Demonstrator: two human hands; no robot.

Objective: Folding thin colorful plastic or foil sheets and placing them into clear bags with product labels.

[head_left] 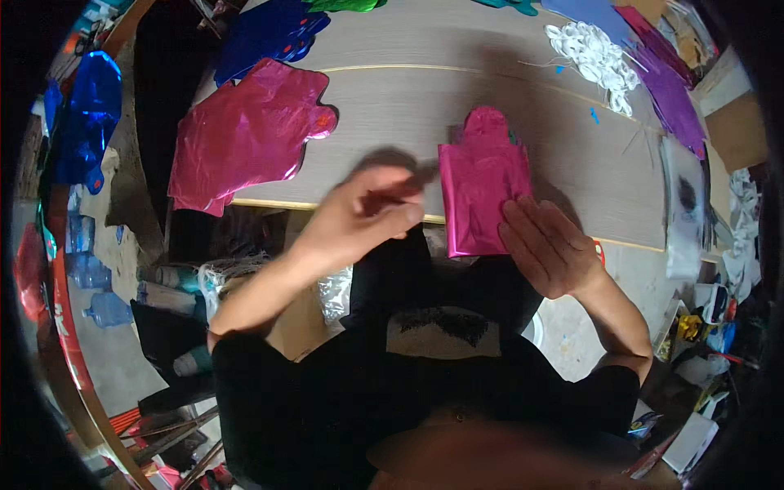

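Observation:
A shiny magenta foil piece [483, 192], folded into a flat rectangle with a rounded tab at its far end, lies at the table's near edge; it looks like a deflated foil balloon. My right hand [551, 245] rests on its lower right part with fingers stretched out flat. To the left of it, my left hand [371, 208] hovers near the table edge, apart from the foil. Its fingers are bent and slightly blurred, with a gap between them and the thumb and nothing seen inside. Farther left lies a stack of pink foil pieces [245, 135].
Dark blue foil pieces [265, 37] lie beyond the pink stack. At the far right of the table [384, 106] are a tangle of white string [592, 61] and purple foil [670, 94]. A clear plastic bag [682, 204] hangs by the right edge. Blue foil [90, 114] hangs at far left.

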